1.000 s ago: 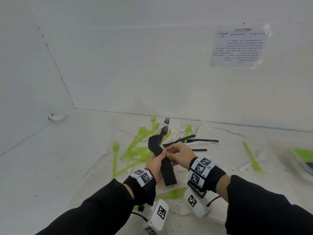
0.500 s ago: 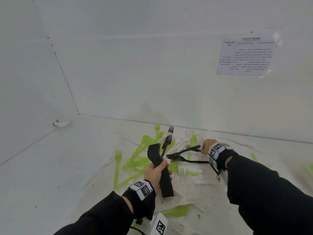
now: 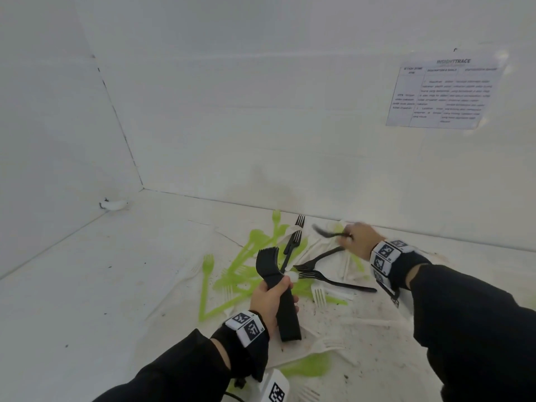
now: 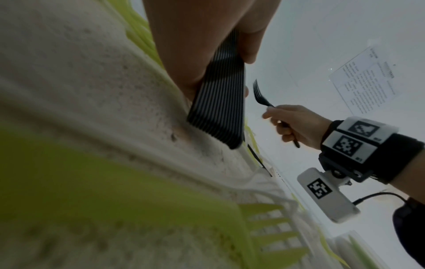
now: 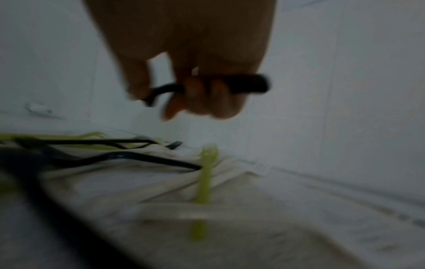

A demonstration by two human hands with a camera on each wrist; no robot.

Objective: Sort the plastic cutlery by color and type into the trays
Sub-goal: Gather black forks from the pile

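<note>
The left hand point(image 3: 268, 300) has its grip wrapped tight around a stack of black forks point(image 3: 280, 291), fingers and thumb curled round the bundled handles at about mid-length; the tines fan out above the fist and the handle ends stick out below it. From the left wrist view the stack point(image 4: 218, 107) shows as many thin ribbed handles pressed together, its lower end just above the stained white cloth point(image 3: 362, 343) that covers the worktop point(image 3: 87, 285).

The right hand point(image 3: 358, 237) is further out, near the back wall, its grip closed on a single black fork point(image 3: 327, 232); the fingers point(image 5: 200, 91) curl round the handle, the tines point away towards the left hand's side, and the handle end juts past the palm. The fork is lifted clear of the pile.

Between the two grips lie loose black forks point(image 3: 333, 281), crossing one another on the cloth. Beyond the left grip sits a tangle of green forks point(image 3: 246, 268), one green fork point(image 3: 206, 274) lying apart to its outer side. White forks point(image 3: 320, 297) are scattered under and around the black ones, hard to pick out against the cloth. A printed sheet point(image 3: 443, 94) hangs on the wall above the right hand. No tray is clearly in view
</note>
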